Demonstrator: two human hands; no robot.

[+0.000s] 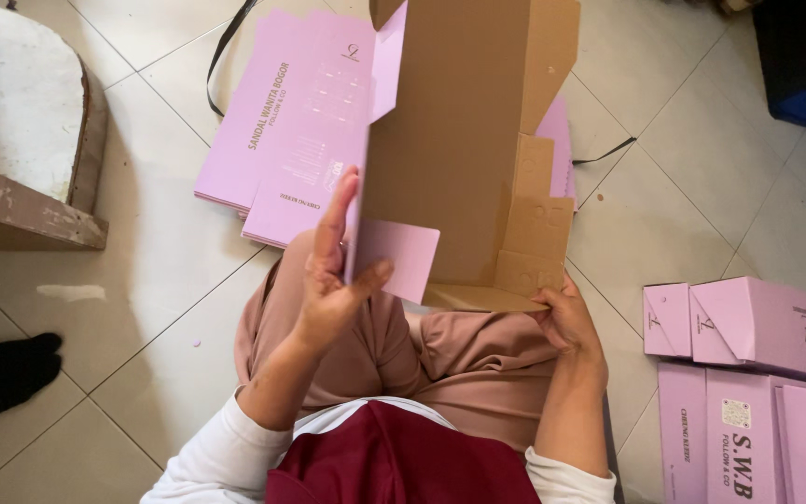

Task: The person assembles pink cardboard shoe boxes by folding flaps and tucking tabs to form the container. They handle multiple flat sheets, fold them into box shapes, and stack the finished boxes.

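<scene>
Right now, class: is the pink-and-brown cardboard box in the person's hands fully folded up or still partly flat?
Partly flat. The pink-and-brown cardboard box shows its brown inside spread open, one pink flap bent up, brown tabs hanging loose.

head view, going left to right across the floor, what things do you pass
dark sock-covered foot → worn wooden stool → stack of flat pink box blanks → left hand → half-folded cardboard box → right hand → folded pink boxes
</scene>
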